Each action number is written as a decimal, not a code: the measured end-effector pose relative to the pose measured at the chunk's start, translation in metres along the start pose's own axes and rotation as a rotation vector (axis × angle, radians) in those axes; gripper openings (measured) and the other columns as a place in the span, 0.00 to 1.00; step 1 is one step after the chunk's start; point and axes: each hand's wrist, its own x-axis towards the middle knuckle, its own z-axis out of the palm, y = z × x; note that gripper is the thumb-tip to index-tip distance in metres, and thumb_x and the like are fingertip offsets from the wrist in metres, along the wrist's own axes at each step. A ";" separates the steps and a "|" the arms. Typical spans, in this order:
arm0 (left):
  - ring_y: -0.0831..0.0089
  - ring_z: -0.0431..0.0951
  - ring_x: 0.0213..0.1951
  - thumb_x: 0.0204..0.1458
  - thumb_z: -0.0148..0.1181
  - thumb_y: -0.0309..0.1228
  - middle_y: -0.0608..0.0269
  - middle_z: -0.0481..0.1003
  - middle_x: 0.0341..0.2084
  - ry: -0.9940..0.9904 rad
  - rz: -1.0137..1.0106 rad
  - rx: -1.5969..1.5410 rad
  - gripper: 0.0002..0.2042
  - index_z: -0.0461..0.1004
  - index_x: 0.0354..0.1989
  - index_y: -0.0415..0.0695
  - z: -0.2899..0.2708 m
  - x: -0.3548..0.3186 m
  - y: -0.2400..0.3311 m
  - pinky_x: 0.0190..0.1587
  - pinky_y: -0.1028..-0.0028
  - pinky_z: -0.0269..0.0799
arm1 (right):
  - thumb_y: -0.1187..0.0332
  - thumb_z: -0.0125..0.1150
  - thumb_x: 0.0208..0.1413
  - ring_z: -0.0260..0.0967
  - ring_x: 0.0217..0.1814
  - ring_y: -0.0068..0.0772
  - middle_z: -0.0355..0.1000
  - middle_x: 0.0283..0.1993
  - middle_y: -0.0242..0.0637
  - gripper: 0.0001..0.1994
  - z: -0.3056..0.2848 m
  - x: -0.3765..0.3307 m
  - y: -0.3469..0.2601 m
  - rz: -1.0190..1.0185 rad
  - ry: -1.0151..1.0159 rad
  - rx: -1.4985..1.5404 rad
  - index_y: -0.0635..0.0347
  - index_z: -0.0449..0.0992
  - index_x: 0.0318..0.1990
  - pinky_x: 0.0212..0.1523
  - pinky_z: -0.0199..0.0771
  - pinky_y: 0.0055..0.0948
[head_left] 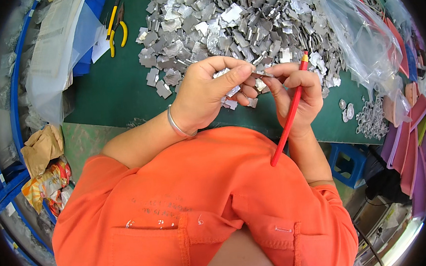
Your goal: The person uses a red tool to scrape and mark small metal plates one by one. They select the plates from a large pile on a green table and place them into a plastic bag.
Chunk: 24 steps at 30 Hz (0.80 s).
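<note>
My left hand [209, 86] is closed over the near edge of a large heap of flat, silvery metal pieces [245, 27]. Its thumb and fingers pinch a small flat metal piece [262, 73]. Under its fingers more shiny pieces show, and I cannot tell whether these lie in the palm or on the heap. My right hand [299, 97] meets it from the right, its fingertips on the other end of the same piece. A slim red pencil [289, 122] is tucked between the right fingers, slanting down towards my orange shirt.
All this lies on a dark green tabletop [107, 98]. Yellow-handled pliers [118, 33] and papers in a clear sleeve [52, 55] are at the far left. Right of the heap sit a clear plastic bag [362, 38] and small metal rings [371, 119]. A blue stool [347, 163] stands below.
</note>
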 end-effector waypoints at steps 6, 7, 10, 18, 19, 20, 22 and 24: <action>0.75 0.75 0.26 0.49 0.56 0.24 0.56 0.74 0.25 0.005 0.005 0.048 0.10 0.70 0.40 0.35 0.004 -0.001 0.002 0.28 0.80 0.71 | 0.86 0.54 0.46 0.69 0.35 0.26 0.70 0.38 0.47 0.12 -0.003 -0.002 0.000 0.125 0.077 0.061 0.61 0.59 0.32 0.35 0.70 0.21; 0.75 0.75 0.26 0.48 0.56 0.23 0.55 0.74 0.25 0.013 -0.001 0.043 0.10 0.70 0.40 0.35 0.004 0.000 0.002 0.28 0.80 0.72 | 0.85 0.53 0.47 0.69 0.35 0.26 0.70 0.38 0.47 0.11 -0.003 -0.003 -0.001 0.196 0.109 0.132 0.61 0.59 0.32 0.34 0.71 0.21; 0.74 0.75 0.26 0.47 0.57 0.22 0.55 0.74 0.26 0.033 -0.014 0.036 0.11 0.70 0.40 0.34 0.003 0.000 0.002 0.29 0.79 0.72 | 0.83 0.49 0.51 0.69 0.36 0.25 0.69 0.40 0.47 0.09 -0.002 -0.002 -0.005 0.347 0.145 0.280 0.61 0.58 0.35 0.34 0.72 0.20; 0.73 0.76 0.29 0.46 0.57 0.20 0.55 0.74 0.28 0.054 -0.026 0.075 0.10 0.69 0.37 0.34 0.004 0.002 0.000 0.30 0.78 0.73 | 0.87 0.55 0.46 0.67 0.36 0.25 0.68 0.38 0.44 0.14 0.002 -0.008 -0.015 0.368 0.136 0.406 0.60 0.58 0.34 0.38 0.69 0.21; 0.72 0.76 0.29 0.46 0.57 0.20 0.55 0.74 0.28 0.058 -0.042 0.069 0.09 0.69 0.37 0.35 0.003 0.002 0.000 0.30 0.78 0.73 | 0.87 0.55 0.45 0.68 0.36 0.26 0.69 0.37 0.44 0.15 0.001 -0.009 -0.016 0.347 0.136 0.356 0.60 0.58 0.33 0.38 0.69 0.22; 0.72 0.77 0.30 0.47 0.57 0.21 0.55 0.74 0.29 0.072 -0.088 0.102 0.08 0.69 0.37 0.35 0.001 0.002 -0.002 0.30 0.78 0.73 | 0.87 0.56 0.45 0.68 0.36 0.26 0.69 0.37 0.45 0.15 0.001 -0.010 -0.016 0.325 0.135 0.306 0.60 0.58 0.33 0.38 0.69 0.23; 0.72 0.77 0.30 0.48 0.57 0.23 0.55 0.74 0.29 0.059 -0.103 0.100 0.08 0.69 0.37 0.35 0.001 0.002 -0.002 0.29 0.78 0.73 | 0.87 0.56 0.44 0.68 0.36 0.27 0.70 0.36 0.45 0.15 0.000 -0.011 -0.013 0.239 0.107 0.227 0.60 0.58 0.33 0.38 0.69 0.24; 0.71 0.77 0.30 0.49 0.56 0.24 0.55 0.74 0.30 0.049 -0.108 0.082 0.08 0.70 0.37 0.35 0.001 0.003 -0.003 0.29 0.78 0.73 | 0.87 0.57 0.43 0.70 0.35 0.30 0.71 0.33 0.46 0.15 0.000 -0.011 -0.012 0.177 0.102 0.145 0.61 0.58 0.32 0.37 0.70 0.24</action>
